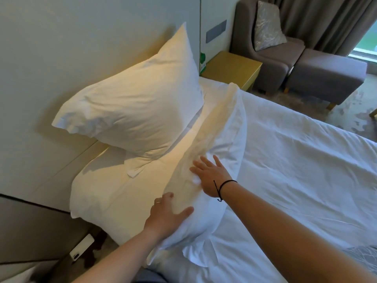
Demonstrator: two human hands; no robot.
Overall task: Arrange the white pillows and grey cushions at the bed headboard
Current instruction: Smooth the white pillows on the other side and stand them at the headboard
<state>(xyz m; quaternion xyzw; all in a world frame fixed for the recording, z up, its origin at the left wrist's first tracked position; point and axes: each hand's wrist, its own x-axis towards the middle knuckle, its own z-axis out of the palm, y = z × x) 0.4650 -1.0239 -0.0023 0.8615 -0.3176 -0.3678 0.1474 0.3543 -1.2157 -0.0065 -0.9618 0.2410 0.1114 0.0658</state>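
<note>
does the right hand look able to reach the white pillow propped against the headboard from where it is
Probably yes: the right hand lies flat on the near white pillow, and the propped white pillow leans beyond it with only flat white bedding between, nothing blocking.

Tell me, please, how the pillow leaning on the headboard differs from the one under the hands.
The leaning pillow stands propped against the headboard, a corner pointing up, untouched. The near pillow lies away from the headboard; the left hand grips it, the right hand presses on it. Both are white and creased.
</note>
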